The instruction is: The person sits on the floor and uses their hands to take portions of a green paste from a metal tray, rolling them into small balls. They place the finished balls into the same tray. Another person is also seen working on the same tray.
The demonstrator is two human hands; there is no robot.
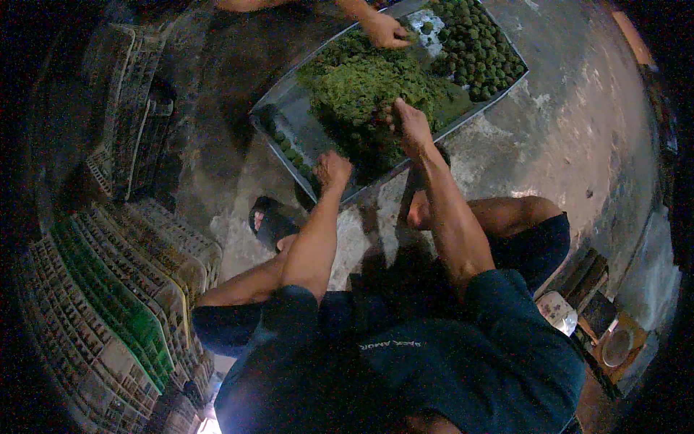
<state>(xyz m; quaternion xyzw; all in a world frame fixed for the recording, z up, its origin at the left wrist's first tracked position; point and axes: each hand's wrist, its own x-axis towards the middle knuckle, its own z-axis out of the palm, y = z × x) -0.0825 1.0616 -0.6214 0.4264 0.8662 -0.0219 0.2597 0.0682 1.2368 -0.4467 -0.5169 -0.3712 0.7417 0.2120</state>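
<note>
A shallow metal-rimmed tray lies before me, with a loose heap of green plant matter in its middle. My right hand is at the near side of the heap, fingers curled together. Over the tray's near left corner is my left hand, its fingers also bent inward. Whether either hand holds anything is too dark and blurred to tell. Dark green balls are packed at the tray's far right end. Beside my left hand, a row of similar balls runs along the left edge.
Another person's hand reaches over the tray's far side, near a white patch. Stacked plastic crates stand at my left, with another crate farther up. At the right are a round container and assorted items on the concrete floor.
</note>
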